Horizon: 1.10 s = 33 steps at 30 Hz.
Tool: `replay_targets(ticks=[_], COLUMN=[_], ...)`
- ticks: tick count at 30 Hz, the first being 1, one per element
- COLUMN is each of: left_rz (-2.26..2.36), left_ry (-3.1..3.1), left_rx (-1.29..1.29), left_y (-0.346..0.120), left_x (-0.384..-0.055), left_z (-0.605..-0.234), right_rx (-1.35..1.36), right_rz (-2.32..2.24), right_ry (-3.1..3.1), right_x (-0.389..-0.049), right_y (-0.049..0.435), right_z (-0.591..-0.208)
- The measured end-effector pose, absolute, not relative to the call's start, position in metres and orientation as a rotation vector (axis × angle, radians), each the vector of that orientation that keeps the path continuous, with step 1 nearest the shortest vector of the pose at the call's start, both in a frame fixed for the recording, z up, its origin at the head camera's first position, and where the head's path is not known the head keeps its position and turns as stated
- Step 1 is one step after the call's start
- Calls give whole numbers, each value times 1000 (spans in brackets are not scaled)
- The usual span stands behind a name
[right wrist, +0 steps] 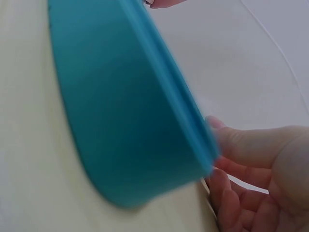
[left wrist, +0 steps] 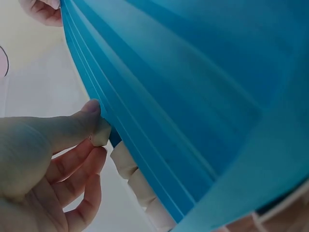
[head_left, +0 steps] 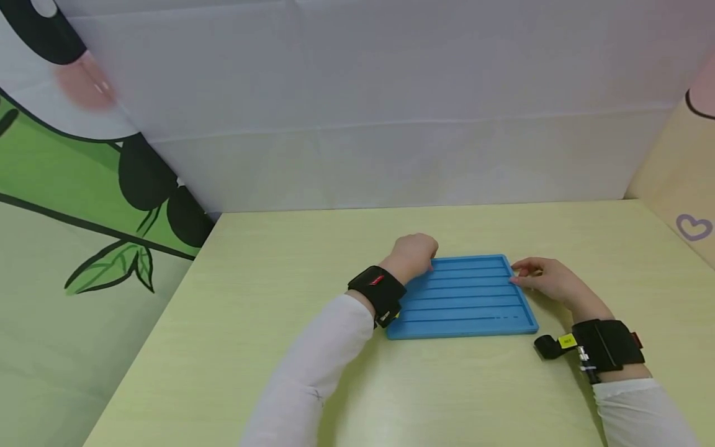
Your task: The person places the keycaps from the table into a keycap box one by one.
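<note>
A blue tray with raised parallel ridges lies on the pale table. My left hand is at its far left corner. In the left wrist view, that hand's thumb and fingers pinch a small beige block right at the tray's edge. Several similar beige blocks line the same edge; the left arm and hand hide them from the head view. At the tray's right side, my right hand holds the rim near the far corner between thumb and curled fingers, as the right wrist view shows.
The light wood-toned table reaches back to a white cloth wall. A printed panel with green leaves stands on the left, and a beige panel with a purple heart on the right.
</note>
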<state>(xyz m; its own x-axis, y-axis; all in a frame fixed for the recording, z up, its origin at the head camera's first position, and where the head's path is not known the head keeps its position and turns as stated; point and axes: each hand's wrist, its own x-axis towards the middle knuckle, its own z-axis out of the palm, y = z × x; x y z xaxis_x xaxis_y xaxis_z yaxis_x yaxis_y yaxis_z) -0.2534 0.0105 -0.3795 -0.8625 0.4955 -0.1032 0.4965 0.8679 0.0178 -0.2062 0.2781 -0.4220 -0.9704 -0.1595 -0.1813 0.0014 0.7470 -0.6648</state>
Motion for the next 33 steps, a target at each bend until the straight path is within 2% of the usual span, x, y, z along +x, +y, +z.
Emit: replay_targets(ticks=[3, 33], left_rz=[-45, -68], left_ry=[2940, 2905], left_rx=[767, 789], left_y=[16, 19], left_x=[-259, -248], left_z=[-379, -371], right_rx=[-144, -140], right_rz=[-1028, -1044], right_ry=[2717, 2728], right_x=[-216, -213], right_y=[282, 283], right_z=[-419, -420])
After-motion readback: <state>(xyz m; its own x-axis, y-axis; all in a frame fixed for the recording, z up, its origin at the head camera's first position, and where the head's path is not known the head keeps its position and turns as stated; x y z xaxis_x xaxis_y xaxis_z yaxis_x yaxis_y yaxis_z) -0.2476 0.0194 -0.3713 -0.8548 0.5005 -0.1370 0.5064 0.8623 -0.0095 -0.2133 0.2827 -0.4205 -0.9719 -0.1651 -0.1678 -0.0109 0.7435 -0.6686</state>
